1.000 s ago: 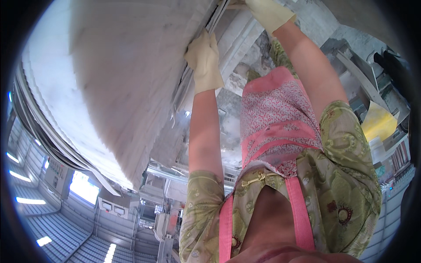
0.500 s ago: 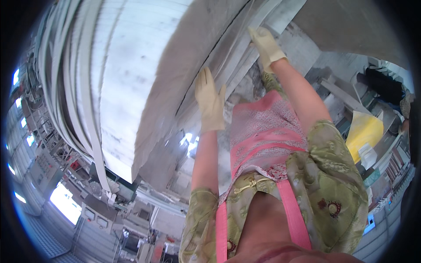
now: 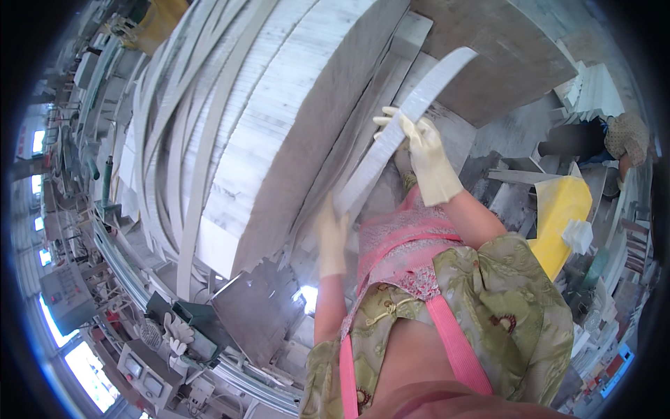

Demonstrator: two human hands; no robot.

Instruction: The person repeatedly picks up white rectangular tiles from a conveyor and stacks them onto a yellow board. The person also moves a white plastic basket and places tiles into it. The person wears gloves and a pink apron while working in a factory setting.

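Both gloved hands are on one long, narrow, pale grey strip of stone or board (image 3: 401, 133). The right hand (image 3: 424, 155), in a cream rubber glove, wraps closed around the strip a little above its middle, fingers curled over the near edge. The left hand (image 3: 332, 234), gloved the same and somewhat blurred, sits at the strip's lower end; it seems to clasp that end, though I cannot tell for sure how far its fingers close. The strip runs slantwise from the left hand up and to the right, lifted clear of the big stack of pale grey slabs (image 3: 279, 133) just beside it.

Judging by its straight line, the strip is stiff and fairly heavy for its width, probably brittle if bent or knocked, with edges hard enough to warrant gloves. Two holds well apart, one low and one past the middle as here, look right for keeping it from sagging or swinging.

Loose curved pale strips (image 3: 174, 160) lean along the left of the stack, and a dark square plate (image 3: 255, 314) lies below it. A yellow bin (image 3: 558, 213) stands to the right, with another person (image 3: 614, 143) crouched beyond it among white offcuts (image 3: 593, 87). The stack's edge, close to the strip's lower half, is the nearest thing to catch on.
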